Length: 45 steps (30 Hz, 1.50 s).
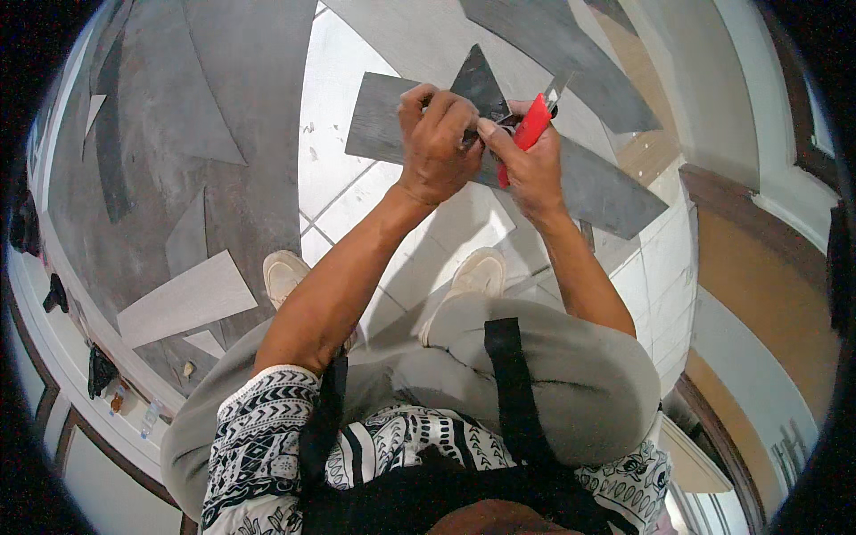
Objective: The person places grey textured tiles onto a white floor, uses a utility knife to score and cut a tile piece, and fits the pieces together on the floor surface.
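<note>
- Red utility knife (532,127), metal blade out: gripped in the right hand (533,174) above the grey plank (606,192), its blade pointing outward, away from the body.
- Dark triangular piece (480,78): between the hands, over the grey plank's far edge; long axis running away from the body, point outermost.
- Left hand (437,147): over the grey plank, fingers curled in, apparently pinching the triangular piece's near end; fingertips partly hidden.
- Right hand: thumb and forefinger meeting at that same near end, just beside the left fingers; nearer the knife, which lies on the triangle's right. Exact thumb contact: cannot tell.
- Grey plank: beneath both hands, long axis slanting from far left to near right.
- White tiles (352,192): under and left of the grey plank.
- Pale shoes (481,270): on the plank's near side.
- Second dark plank (571,62): beyond the grey plank.
- Dark grey flooring (254,62): left of the grey plank, bearing a pale offcut (187,299).
</note>
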Each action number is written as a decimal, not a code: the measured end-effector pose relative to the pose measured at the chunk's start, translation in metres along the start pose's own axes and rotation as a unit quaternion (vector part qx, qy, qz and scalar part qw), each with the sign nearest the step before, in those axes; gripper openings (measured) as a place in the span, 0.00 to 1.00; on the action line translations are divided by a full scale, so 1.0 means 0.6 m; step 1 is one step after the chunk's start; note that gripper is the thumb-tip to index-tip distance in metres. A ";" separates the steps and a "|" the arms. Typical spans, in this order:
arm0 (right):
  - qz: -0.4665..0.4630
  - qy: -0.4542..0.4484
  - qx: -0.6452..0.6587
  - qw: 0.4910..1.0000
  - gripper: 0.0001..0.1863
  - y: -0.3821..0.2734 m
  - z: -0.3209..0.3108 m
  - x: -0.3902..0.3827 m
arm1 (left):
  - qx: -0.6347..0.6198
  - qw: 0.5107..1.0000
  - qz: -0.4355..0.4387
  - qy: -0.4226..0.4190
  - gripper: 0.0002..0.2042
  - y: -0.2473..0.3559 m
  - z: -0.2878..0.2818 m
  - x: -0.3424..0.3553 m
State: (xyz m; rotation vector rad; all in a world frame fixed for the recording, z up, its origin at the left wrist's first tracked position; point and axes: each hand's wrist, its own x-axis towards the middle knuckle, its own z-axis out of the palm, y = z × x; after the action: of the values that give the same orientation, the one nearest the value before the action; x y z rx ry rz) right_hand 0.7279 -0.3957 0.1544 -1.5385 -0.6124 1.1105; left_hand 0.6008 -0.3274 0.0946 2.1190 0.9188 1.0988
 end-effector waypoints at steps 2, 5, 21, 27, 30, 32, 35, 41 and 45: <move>-0.006 0.032 -0.048 0.998 0.19 0.015 -0.013 -0.002 | 0.000 1.000 0.012 -0.009 0.12 0.000 0.002 -0.002; 0.035 0.028 0.002 0.999 0.18 -0.002 -0.015 -0.012 | 0.008 0.998 0.046 -0.033 0.14 0.004 -0.006 -0.002; 0.066 0.140 0.014 0.988 0.14 0.000 -0.108 -0.047 | -0.648 0.512 -0.550 -0.129 0.16 0.086 -0.014 0.010; -0.153 0.138 -0.445 0.872 0.15 0.010 -0.183 -0.090 | -0.596 0.576 -0.535 -0.161 0.11 0.100 0.011 0.011; -0.147 0.105 -0.525 0.831 0.13 0.012 -0.168 -0.106 | -0.583 0.600 -0.525 -0.158 0.09 0.121 0.023 0.006; -0.124 0.104 -0.564 0.809 0.14 0.015 -0.160 -0.101 | -0.572 0.620 -0.515 -0.153 0.08 0.131 0.028 0.005; -0.095 0.093 -0.609 0.782 0.15 0.010 -0.160 -0.096 | -0.534 0.651 -0.517 -0.155 0.08 0.147 0.026 0.004; -0.067 0.081 -0.621 0.776 0.16 0.016 -0.168 -0.076 | -0.520 0.657 -0.525 -0.150 0.06 0.164 0.015 0.014; -0.036 0.052 -0.623 0.779 0.17 0.010 -0.178 -0.065 | -0.506 0.669 -0.518 -0.166 0.06 0.164 0.009 0.017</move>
State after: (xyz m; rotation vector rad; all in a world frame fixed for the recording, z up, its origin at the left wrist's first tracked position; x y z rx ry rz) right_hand 0.8051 -0.4796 0.1585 -2.6143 -1.4873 0.4586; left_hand 0.6402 -0.3791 0.1691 0.5774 0.8080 0.3524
